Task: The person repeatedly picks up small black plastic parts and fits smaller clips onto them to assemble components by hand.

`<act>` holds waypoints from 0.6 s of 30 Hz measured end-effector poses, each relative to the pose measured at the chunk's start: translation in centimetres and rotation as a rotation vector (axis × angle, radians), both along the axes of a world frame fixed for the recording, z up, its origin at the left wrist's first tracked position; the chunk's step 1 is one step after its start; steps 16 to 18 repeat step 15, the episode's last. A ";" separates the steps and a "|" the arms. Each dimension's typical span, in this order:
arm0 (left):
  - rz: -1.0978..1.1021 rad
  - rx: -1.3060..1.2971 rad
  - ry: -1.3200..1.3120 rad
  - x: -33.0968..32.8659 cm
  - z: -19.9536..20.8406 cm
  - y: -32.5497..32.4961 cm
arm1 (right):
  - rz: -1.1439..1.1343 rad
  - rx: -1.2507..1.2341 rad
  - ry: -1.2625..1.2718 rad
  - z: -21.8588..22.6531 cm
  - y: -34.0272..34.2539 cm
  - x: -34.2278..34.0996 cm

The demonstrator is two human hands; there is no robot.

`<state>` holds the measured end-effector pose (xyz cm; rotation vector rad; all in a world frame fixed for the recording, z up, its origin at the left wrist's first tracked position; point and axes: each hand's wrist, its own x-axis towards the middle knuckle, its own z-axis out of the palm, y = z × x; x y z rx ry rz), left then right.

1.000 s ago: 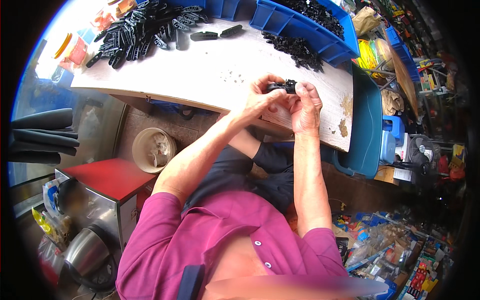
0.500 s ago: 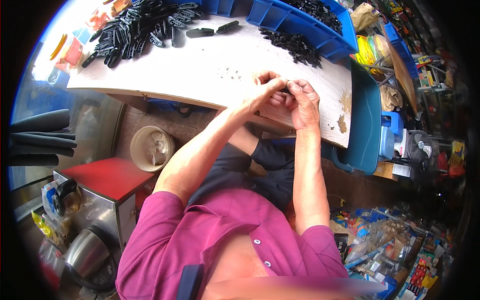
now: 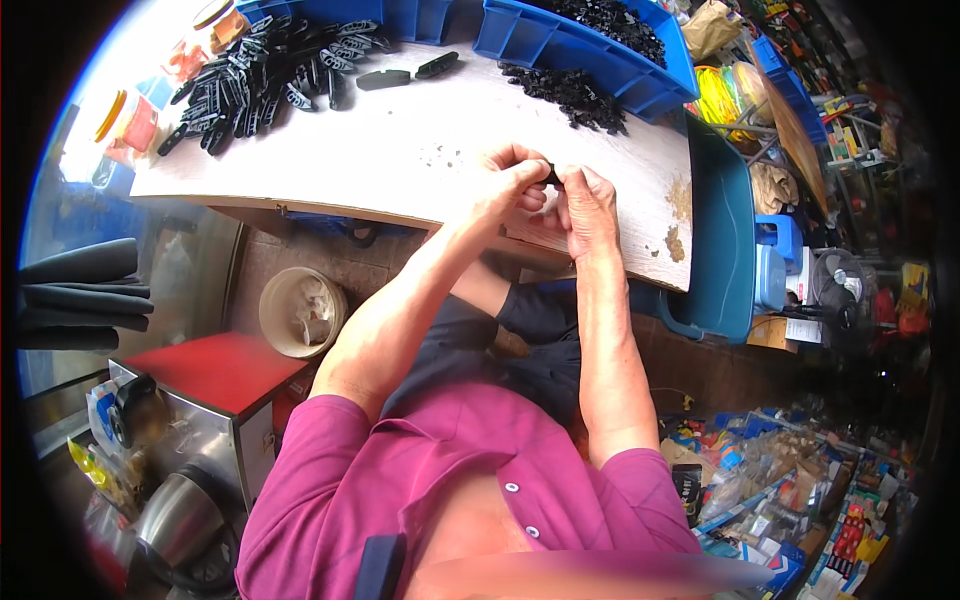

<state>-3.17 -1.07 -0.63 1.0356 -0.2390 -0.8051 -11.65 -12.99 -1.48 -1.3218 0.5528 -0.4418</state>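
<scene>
My left hand (image 3: 513,184) and my right hand (image 3: 590,208) meet above the front edge of the pale table (image 3: 350,150). Between their pinched fingertips a small black plastic part (image 3: 552,177) shows, partly covered by the fingers. Both hands grip it from either side. Farther off on the table lie two long black plastic pieces, one flat (image 3: 384,79) and one beside it (image 3: 437,66). A large pile of similar black pieces (image 3: 245,90) spreads at the far left. Small black parts (image 3: 575,97) are heaped beyond my right hand.
A blue bin (image 3: 535,40) of small black parts stands at the back. Pink-filled tubs (image 3: 128,118) sit at the far left. A teal bin (image 3: 725,240) stands against the table's right end. Below are a whitish bucket (image 3: 300,310) and a red-topped metal cabinet (image 3: 215,365).
The black part shows more clearly between my fingertips, and my right fingers have straightened somewhat. The whole view has shifted slightly. Piles and bins keep their places on the table.
</scene>
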 end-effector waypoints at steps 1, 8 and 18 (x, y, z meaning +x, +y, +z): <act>-0.014 -0.010 -0.007 -0.1 0.0 0.0 | -0.060 -0.014 -0.016 -0.3 0.2 0.1; -0.085 -0.052 -0.052 0.1 -1.0 -0.7 | -0.169 -0.038 -0.050 0.5 0.7 -0.3; 0.178 0.623 -1.368 4.4 -0.8 -6.3 | -0.328 0.305 -0.128 0.1 -2.5 -2.4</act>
